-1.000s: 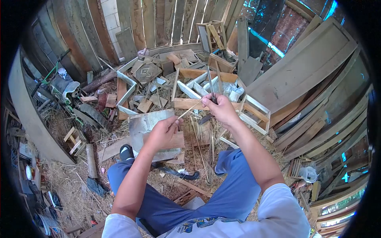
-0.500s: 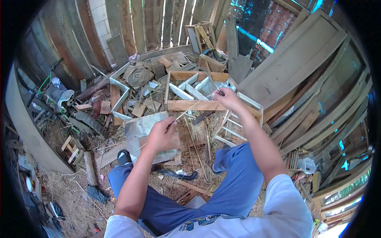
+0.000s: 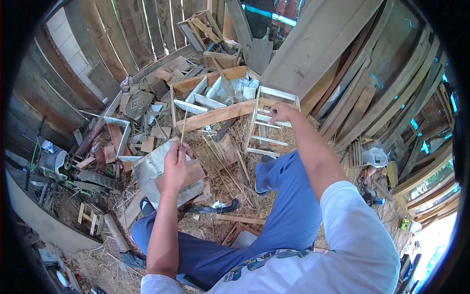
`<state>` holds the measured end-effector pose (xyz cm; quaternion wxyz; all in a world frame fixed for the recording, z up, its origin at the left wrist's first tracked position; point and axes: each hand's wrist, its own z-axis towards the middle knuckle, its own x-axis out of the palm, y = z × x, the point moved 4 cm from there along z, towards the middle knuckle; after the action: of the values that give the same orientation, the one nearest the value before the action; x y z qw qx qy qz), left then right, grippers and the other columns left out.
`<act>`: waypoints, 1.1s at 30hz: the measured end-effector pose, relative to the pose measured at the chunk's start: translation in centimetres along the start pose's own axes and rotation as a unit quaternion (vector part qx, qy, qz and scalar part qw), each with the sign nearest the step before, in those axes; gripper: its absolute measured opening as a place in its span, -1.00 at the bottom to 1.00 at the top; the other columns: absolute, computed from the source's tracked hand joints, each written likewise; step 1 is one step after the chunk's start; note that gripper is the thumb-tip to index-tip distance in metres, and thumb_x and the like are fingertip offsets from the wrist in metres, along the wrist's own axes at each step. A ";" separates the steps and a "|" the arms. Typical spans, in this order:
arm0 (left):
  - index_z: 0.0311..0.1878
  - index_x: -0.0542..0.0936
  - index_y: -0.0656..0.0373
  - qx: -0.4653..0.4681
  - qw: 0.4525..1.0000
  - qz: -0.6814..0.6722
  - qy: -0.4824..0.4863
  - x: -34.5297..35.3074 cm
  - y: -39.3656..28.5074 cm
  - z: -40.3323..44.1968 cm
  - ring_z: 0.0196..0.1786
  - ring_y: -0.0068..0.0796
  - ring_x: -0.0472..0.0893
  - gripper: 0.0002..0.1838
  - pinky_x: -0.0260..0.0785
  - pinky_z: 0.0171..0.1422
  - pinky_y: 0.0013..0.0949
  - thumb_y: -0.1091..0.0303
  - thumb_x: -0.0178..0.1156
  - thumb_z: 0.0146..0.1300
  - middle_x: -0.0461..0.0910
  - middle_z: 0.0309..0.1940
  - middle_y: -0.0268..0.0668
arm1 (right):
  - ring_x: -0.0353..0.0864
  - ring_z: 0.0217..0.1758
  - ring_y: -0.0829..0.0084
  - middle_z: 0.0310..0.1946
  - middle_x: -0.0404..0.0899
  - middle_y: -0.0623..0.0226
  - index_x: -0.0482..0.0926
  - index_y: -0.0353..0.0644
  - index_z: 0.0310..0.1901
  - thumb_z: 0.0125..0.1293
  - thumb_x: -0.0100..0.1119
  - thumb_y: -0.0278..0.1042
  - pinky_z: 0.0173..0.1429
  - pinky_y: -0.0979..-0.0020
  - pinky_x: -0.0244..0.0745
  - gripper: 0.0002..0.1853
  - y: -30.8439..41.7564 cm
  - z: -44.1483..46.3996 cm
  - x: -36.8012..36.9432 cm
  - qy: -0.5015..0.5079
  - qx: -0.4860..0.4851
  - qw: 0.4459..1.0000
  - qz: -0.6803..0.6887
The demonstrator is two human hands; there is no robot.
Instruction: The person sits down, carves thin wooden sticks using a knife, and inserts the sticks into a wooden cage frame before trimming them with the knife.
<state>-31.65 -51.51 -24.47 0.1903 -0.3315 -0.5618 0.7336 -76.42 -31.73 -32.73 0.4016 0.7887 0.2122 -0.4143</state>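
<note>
My left hand (image 3: pixel 176 159) pinches a thin wooden stick (image 3: pixel 184 122) that points upward. Under that hand are a pale, worn sheet (image 3: pixel 145 171) and a brown board piece (image 3: pixel 196 172). My right hand (image 3: pixel 284 113) is over a white slatted frame (image 3: pixel 267 141), to the right of a wooden box frame (image 3: pixel 223 116). Its fingers are curled, and whatever they may hold does not show. Whether this hand touches the slatted frame, I cannot tell. White-painted wood pieces (image 3: pixel 208 101) lie inside the box frame.
Scrap wood heaps against the plank wall (image 3: pixel 127 34). Large boards (image 3: pixel 318 46) lean at the right. A white angled frame (image 3: pixel 128 134) stands left of the box frame. Straw covers the ground, with a dark curved piece (image 3: pixel 210 209) near my feet. A clear plastic container (image 3: pixel 376 157) sits at right.
The view has turned right. My left hand's stick now points more upright. My right hand has moved from above the box frame to the slatted frame; the thin stick it held no longer shows.
</note>
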 end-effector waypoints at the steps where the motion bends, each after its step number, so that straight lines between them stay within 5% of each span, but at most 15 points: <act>1: -0.08 0.55 0.34 -0.002 1.000 0.003 0.005 0.2 -0.2 -0.1 -0.28 -0.49 0.57 -0.80 0.44 -0.08 -0.38 0.48 -0.07 0.54 0.60 -0.38 -0.24 | 0.67 -0.09 0.31 -0.17 0.72 0.25 0.71 -0.16 -0.03 -0.10 0.69 -0.04 0.02 0.28 0.56 -0.40 -0.4 0.1 0.4 0.016 -0.017 0.999 -0.025; 7: 0.02 0.58 0.36 0.003 1.000 -0.021 -0.008 0.0 -1.9 -0.6 -0.27 -0.61 0.52 -0.81 0.40 -0.09 -0.47 0.48 0.01 0.57 0.55 -0.39 -0.35 | 0.70 -0.04 0.28 -0.13 0.75 0.22 0.71 -0.15 0.04 -0.09 0.64 -0.18 0.10 0.23 0.59 -0.41 -2.0 -0.1 1.5 0.088 -0.015 0.987 -0.135; 14: 0.09 0.61 0.30 0.031 0.998 -0.007 -0.045 -2.5 -2.1 -1.3 -0.36 -0.69 0.41 -0.78 0.28 -0.24 -0.51 0.47 0.03 0.56 0.53 -0.42 -0.41 | 0.72 0.04 0.10 -0.09 0.76 0.16 0.76 0.03 -0.04 0.11 0.46 -0.17 0.16 0.12 0.58 -0.66 3.8 -2.6 -4.6 -0.138 0.037 0.958 -0.250; 18: 0.12 0.60 0.25 0.021 0.997 0.008 -0.080 -5.3 -2.2 -1.8 -0.35 -0.75 0.38 -0.78 0.19 -0.27 -0.58 0.41 0.03 0.61 0.49 -0.39 -0.49 | 0.70 0.06 0.13 -0.10 0.76 0.21 0.72 0.12 0.05 0.14 0.38 -0.27 0.20 0.13 0.44 -0.62 9.9 -3.4 -7.1 -0.221 -0.007 0.932 -0.287; 24: 0.01 0.64 0.29 0.054 0.978 -0.023 -0.202 -10.3 -1.8 -2.7 -0.35 -0.75 0.40 -0.75 0.23 -0.27 -0.55 0.31 0.07 0.61 0.52 -0.44 -0.45 | 0.64 0.02 0.19 -0.20 0.70 0.33 0.68 0.05 0.02 0.10 0.37 -0.37 0.12 0.12 0.37 -0.61 21.3 -8.1 -9.1 -0.406 -0.222 0.859 -0.220; 33: 0.03 0.66 0.25 0.036 0.929 -0.124 -0.346 -19.5 -1.1 -5.5 -0.41 -0.76 0.35 -0.74 0.18 -0.31 -0.55 0.29 0.07 0.59 0.54 -0.42 -0.49 | 0.63 -0.02 0.22 -0.22 0.70 0.33 0.68 -0.01 -0.09 0.18 0.42 -0.26 0.08 0.16 0.35 -0.74 36.8 -10.1 -6.3 -0.365 -0.350 0.845 -0.175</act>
<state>-14.10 -60.02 -18.91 0.0850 0.0224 -0.6022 0.7935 -50.57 -45.19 -7.32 0.6205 0.3376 0.3157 -0.6335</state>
